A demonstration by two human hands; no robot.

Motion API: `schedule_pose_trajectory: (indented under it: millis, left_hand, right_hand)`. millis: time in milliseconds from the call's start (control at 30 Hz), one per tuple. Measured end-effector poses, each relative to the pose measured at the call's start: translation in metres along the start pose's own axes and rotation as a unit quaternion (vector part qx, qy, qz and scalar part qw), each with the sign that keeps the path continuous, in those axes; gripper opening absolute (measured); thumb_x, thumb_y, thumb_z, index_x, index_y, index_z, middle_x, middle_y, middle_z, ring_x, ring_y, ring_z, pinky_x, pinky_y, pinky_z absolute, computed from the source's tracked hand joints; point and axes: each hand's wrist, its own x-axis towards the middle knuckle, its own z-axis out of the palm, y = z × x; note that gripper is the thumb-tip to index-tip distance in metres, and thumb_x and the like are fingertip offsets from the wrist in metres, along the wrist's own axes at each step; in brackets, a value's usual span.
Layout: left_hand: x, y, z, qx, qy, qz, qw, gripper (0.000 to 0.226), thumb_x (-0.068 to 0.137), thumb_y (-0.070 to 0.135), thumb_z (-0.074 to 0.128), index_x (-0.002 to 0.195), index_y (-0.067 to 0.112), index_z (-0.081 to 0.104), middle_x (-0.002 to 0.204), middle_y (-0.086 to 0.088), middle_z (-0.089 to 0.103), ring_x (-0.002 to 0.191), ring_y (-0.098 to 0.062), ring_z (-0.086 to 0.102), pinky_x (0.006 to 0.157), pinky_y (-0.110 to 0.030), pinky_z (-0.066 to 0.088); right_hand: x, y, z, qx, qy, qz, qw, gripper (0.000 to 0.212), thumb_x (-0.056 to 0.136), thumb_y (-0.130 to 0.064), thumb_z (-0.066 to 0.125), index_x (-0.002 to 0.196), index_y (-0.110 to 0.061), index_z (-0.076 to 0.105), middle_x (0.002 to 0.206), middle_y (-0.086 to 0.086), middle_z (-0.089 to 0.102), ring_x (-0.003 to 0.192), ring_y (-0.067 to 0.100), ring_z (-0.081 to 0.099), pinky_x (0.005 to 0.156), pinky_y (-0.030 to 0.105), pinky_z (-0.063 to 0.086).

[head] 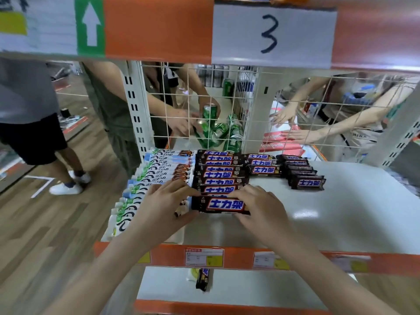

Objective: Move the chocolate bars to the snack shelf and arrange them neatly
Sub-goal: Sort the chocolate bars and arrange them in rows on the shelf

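Head view: both hands hold one dark chocolate bar at the near end of a column of like bars on the white shelf. The left hand pinches its left end, and the right hand curls over its right end. White-wrapped bars lie beside them, seemingly touching. Another dark bar lies on the lower shelf.

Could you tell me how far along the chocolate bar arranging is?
Mostly done: four rows of bars lie on the shelf. Both the left hand and right hand hold the front brown bar. One stray bar remains on the lower shelf.
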Motion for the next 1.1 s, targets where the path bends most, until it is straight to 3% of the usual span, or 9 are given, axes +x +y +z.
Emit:
schedule_pose_trajectory:
  millis: [400, 633, 833, 1100]
  left_hand:
    - [0.015, 0.003, 0.014, 0.034, -0.027, 0.0, 0.999, 0.051, 0.076, 0.051, 0.065, 0.122, 0.033, 0.054, 0.121, 0.012, 0.054, 0.117, -0.013, 0.048, 0.093, -0.036, 0.033]
    - [0.021, 0.009, 0.018, 0.049, -0.031, 0.011, 0.998, 0.053, 0.072, 0.051, 0.069, 0.118, 0.028, 0.058, 0.117, 0.006, 0.059, 0.109, -0.02, 0.056, 0.091, -0.043, 0.038]
    - [0.019, 0.012, 0.018, 0.054, -0.038, 0.015, 0.998, 0.051, 0.078, 0.056, 0.061, 0.122, 0.032, 0.053, 0.123, 0.011, 0.053, 0.115, -0.014, 0.05, 0.095, -0.037, 0.032]
    - [0.001, 0.02, 0.009, 0.066, 0.0, 0.017, 0.998, 0.043, 0.072, 0.047, 0.071, 0.11, 0.026, 0.064, 0.108, 0.006, 0.062, 0.099, -0.02, 0.061, 0.082, -0.04, 0.041]
  right_hand:
    - [0.009, 0.005, 0.008, 0.009, -0.001, -0.009, 1.0, 0.045, 0.081, -0.026, 0.069, 0.122, -0.034, 0.054, 0.116, -0.014, 0.054, 0.111, 0.01, 0.045, 0.089, 0.026, 0.034]
    - [0.006, 0.008, 0.008, 0.014, 0.009, -0.012, 1.0, 0.044, 0.08, -0.025, 0.069, 0.121, -0.034, 0.055, 0.115, -0.014, 0.055, 0.112, 0.009, 0.045, 0.089, 0.026, 0.032]
    - [0.003, 0.008, 0.01, 0.009, 0.015, -0.004, 1.0, 0.041, 0.083, -0.023, 0.066, 0.121, -0.033, 0.055, 0.115, -0.012, 0.055, 0.11, 0.011, 0.046, 0.085, 0.026, 0.033]
    - [-0.009, 0.005, -0.004, 0.006, 0.04, 0.001, 0.999, 0.045, 0.08, -0.048, 0.065, 0.122, -0.032, 0.055, 0.113, -0.012, 0.054, 0.108, 0.012, 0.047, 0.088, 0.029, 0.035]
